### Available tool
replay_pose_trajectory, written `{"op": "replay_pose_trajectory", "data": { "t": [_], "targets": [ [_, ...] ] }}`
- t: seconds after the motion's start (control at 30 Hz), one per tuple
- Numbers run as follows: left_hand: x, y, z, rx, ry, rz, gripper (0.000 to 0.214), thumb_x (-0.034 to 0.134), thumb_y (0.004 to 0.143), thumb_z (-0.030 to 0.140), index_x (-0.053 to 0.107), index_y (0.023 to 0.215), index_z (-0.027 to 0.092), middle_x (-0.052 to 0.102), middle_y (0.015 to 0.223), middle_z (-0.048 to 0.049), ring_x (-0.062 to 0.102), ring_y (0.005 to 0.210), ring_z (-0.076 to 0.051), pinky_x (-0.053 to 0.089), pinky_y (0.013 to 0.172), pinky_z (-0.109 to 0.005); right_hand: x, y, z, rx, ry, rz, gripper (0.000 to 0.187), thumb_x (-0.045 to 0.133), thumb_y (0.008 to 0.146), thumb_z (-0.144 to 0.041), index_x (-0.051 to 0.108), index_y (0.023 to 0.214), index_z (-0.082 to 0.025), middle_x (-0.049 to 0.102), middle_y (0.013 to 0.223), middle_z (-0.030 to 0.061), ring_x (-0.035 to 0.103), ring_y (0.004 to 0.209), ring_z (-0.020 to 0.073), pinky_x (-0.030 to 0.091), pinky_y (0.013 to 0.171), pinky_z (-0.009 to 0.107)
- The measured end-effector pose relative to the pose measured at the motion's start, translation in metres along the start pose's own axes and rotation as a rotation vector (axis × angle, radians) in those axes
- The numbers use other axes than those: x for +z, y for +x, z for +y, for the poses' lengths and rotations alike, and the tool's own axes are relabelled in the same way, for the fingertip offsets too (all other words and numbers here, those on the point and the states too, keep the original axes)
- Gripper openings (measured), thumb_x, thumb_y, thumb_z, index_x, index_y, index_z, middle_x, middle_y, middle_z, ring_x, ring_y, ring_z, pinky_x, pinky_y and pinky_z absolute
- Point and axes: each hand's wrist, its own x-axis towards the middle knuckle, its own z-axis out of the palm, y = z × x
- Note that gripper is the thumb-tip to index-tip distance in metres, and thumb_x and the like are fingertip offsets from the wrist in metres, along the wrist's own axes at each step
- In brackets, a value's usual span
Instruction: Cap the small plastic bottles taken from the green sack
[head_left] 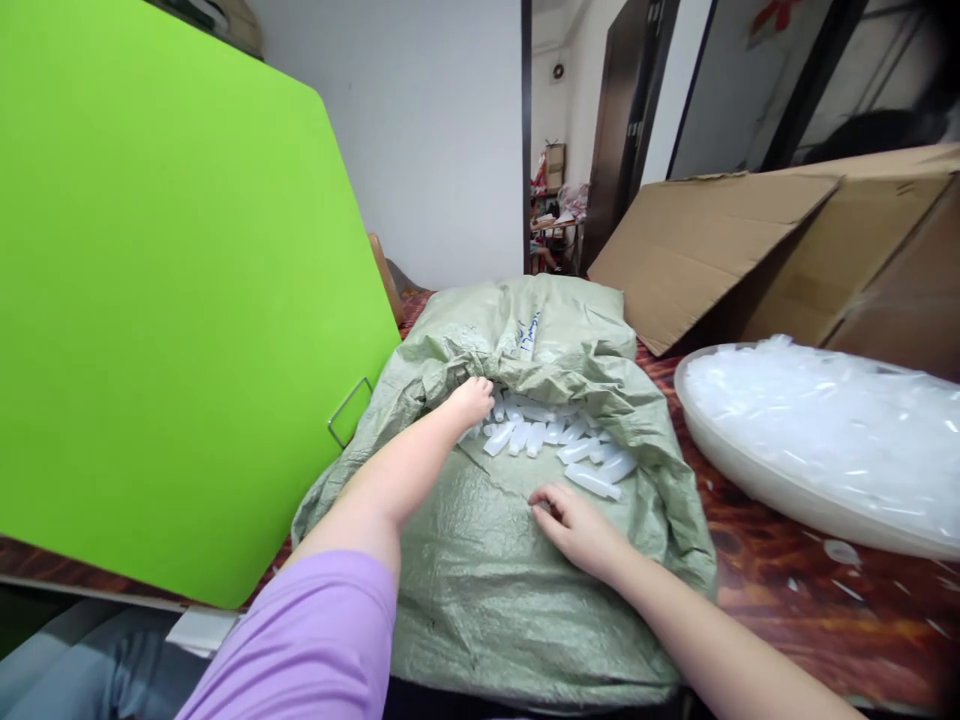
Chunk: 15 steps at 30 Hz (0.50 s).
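Observation:
A pale green woven sack (480, 590) lies in front of me, its mouth gaping. Inside the opening are many small translucent white plastic tubes (536, 437), some scattered toward the right. My left hand (474, 400) reaches to the left side of the mouth, its fingers closed at the bunched rim beside the tubes. Lower down, my right hand (574, 525) is over the near panel of the sack, below the tubes. Its fingers are curled in, with thumb and fingertips close together; what they may pinch is hidden.
A big bright green board (187, 270) with a wire handle (349, 412) leans at left. On the right, a wide round tub (757, 490) is heaped with clear plastic pieces, in front of open cardboard boxes (712, 250). Plastic scraps lie on the reddish wood-grain table (847, 630).

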Motion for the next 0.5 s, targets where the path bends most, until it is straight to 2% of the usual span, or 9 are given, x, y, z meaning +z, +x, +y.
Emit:
{"op": "replay_pose_trajectory", "data": {
  "t": [0.07,0.17,0.3,0.4,0.5],
  "targets": [
    [-0.002,0.005,-0.004,-0.048,0.015,-0.043,0.025,0.041,0.087,0.016,0.061,0.101,0.01,0.05,0.117,-0.0153,0.04,0.116,-0.026,0.032,0.095,-0.041,0.003,0.003,0.01,0.03,0.053,0.046,0.022,0.039,0.085,-0.031,0.054,0.087,-0.016,0.054,0.08,0.0045,0.051,0.072,0.0152,0.041,0.068,0.028],
    [-0.006,0.002,-0.017,-0.193,0.015,-0.138,0.029,0.051,0.085,0.028,0.057,0.108,0.011,0.053,0.114,-0.0126,0.048,0.109,-0.024,0.038,0.091,-0.042,0.006,0.008,0.016,0.056,0.099,0.073,0.022,0.037,0.085,-0.033,0.051,0.084,-0.016,0.054,0.078,0.0041,0.05,0.071,0.0157,0.042,0.067,0.029],
    [-0.013,-0.012,-0.031,-0.379,-0.03,-0.254,0.038,0.051,0.086,0.037,0.052,0.115,0.012,0.056,0.112,-0.0121,0.055,0.099,-0.021,0.046,0.084,-0.039,0.005,0.01,0.016,0.025,0.138,0.068,0.022,0.038,0.083,-0.031,0.055,0.088,-0.017,0.056,0.087,0.0055,0.052,0.083,0.0172,0.041,0.078,0.031],
    [-0.015,-0.016,-0.029,-0.453,-0.074,-0.315,0.04,0.05,0.087,0.036,0.048,0.12,0.013,0.055,0.114,-0.0118,0.056,0.099,-0.02,0.047,0.084,-0.039,0.006,0.011,0.015,0.004,0.146,0.054,0.024,0.037,0.083,-0.027,0.058,0.091,-0.018,0.056,0.09,0.0061,0.053,0.088,0.0174,0.04,0.083,0.032],
    [-0.012,-0.006,-0.019,-0.521,-0.111,-0.353,0.041,0.052,0.087,0.034,0.047,0.122,0.013,0.054,0.115,-0.0118,0.056,0.101,-0.021,0.047,0.085,-0.039,0.008,0.011,0.016,0.005,0.14,0.055,0.023,0.037,0.083,-0.026,0.058,0.088,-0.017,0.056,0.09,0.0067,0.053,0.089,0.018,0.04,0.084,0.033]
  ]
}}
